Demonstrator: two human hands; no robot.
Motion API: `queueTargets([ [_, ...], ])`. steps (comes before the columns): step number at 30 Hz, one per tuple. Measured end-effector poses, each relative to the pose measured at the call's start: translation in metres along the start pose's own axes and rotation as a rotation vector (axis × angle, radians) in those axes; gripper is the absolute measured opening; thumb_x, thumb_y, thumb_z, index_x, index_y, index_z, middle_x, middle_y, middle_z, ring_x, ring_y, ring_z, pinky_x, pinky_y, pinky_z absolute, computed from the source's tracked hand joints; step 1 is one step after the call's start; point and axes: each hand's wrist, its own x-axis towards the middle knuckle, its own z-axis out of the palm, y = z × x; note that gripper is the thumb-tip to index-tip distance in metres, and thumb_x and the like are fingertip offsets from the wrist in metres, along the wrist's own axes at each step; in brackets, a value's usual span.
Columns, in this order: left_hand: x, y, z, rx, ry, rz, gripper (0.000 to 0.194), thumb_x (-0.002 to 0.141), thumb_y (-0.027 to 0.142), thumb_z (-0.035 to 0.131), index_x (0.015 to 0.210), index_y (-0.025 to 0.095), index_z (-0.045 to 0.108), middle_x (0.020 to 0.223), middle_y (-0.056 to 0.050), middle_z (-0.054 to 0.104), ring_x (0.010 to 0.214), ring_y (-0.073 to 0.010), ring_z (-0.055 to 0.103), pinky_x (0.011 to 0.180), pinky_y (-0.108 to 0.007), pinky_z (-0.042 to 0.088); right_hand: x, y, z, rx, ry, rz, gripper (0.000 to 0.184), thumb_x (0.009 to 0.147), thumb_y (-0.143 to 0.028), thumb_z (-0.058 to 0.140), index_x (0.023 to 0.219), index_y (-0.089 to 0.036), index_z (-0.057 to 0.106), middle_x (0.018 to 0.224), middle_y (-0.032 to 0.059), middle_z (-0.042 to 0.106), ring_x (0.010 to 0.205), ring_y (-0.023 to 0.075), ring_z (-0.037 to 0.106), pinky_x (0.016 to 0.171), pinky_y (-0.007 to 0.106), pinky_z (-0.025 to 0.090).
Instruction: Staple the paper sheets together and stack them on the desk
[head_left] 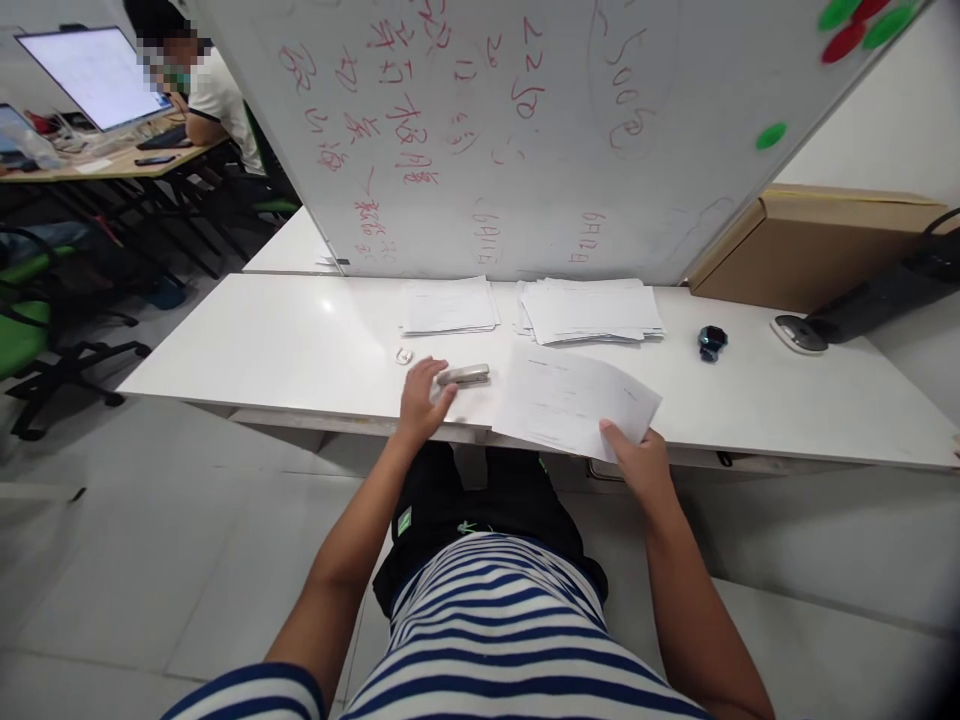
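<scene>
At the front of the white table, my left hand point(421, 402) has thumb and fingers on either side of the near end of a small silver-grey stapler point(471, 375). Whether the stapler rests on the tabletop or is slightly raised is hard to tell. My right hand point(642, 458) pinches the lower right corner of a printed paper sheet point(574, 400), thumb on top. This sheet is tilted and slightly bent, partly past the table's front edge. A small whitish round item point(404, 356) lies just beyond my left fingers.
Behind my hands lie a smaller paper stack point(450, 305) and a larger paper stack point(592, 310). A whiteboard point(540, 180) stands at the table's back. Rightward are a dark watch-like object point(712, 343), a mouse point(799, 334) and a cardboard box point(795, 250). A person sits at another desk, far left.
</scene>
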Motion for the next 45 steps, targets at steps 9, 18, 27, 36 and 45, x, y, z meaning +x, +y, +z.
queueTargets([
  [9,-0.014,0.058,0.006,-0.688,-0.358,-0.379,0.051,0.078,0.051,0.062,0.119,0.021,0.061,0.122,-0.008,0.064,0.113,-0.0297,0.058,0.094,-0.043,0.049,-0.004,-0.022,0.024,0.190,-0.267,-0.142,0.050,0.069,-0.049,0.070,0.104,-0.013,0.066,0.108,0.0126,0.069,0.101,0.0277,0.062,0.087,0.040,0.050],
  [18,-0.004,0.034,0.008,-0.553,-0.319,-0.355,0.037,0.074,0.047,0.067,0.100,0.020,0.072,0.108,-0.005,0.071,0.108,-0.0288,0.062,0.095,-0.044,0.048,-0.005,-0.026,0.039,0.141,-0.313,-0.176,0.045,0.071,-0.047,0.068,0.104,-0.016,0.066,0.108,0.0105,0.068,0.107,0.0266,0.060,0.092,0.039,0.047],
  [27,-0.011,0.025,0.022,-0.137,-0.235,-0.084,0.031,0.083,0.042,0.056,0.110,0.029,0.066,0.117,-0.002,0.065,0.113,-0.0260,0.057,0.099,-0.044,0.044,-0.002,-0.012,0.051,0.134,-0.246,-0.173,0.046,0.074,-0.048,0.064,0.104,-0.014,0.065,0.110,0.0121,0.068,0.106,0.0257,0.060,0.093,0.038,0.045],
  [36,-0.017,0.018,0.008,-0.396,-0.085,-0.397,0.033,0.076,0.048,0.064,0.094,0.022,0.072,0.101,-0.002,0.072,0.102,-0.0277,0.064,0.093,-0.043,0.048,0.007,0.001,0.050,0.192,-0.339,-0.322,0.057,0.078,-0.046,0.063,0.127,-0.020,0.050,0.123,0.0118,0.059,0.107,0.0224,0.059,0.093,0.038,0.046],
  [45,0.076,-0.026,-0.047,-0.563,0.085,-0.490,0.055,0.057,0.045,0.080,0.099,0.012,0.067,0.093,-0.009,0.071,0.083,-0.0220,0.064,0.073,-0.034,0.052,0.031,0.015,0.066,0.264,-0.233,-0.340,0.048,0.080,-0.048,0.060,0.121,-0.023,0.054,0.113,0.0110,0.064,0.094,0.0223,0.062,0.080,0.040,0.051],
])
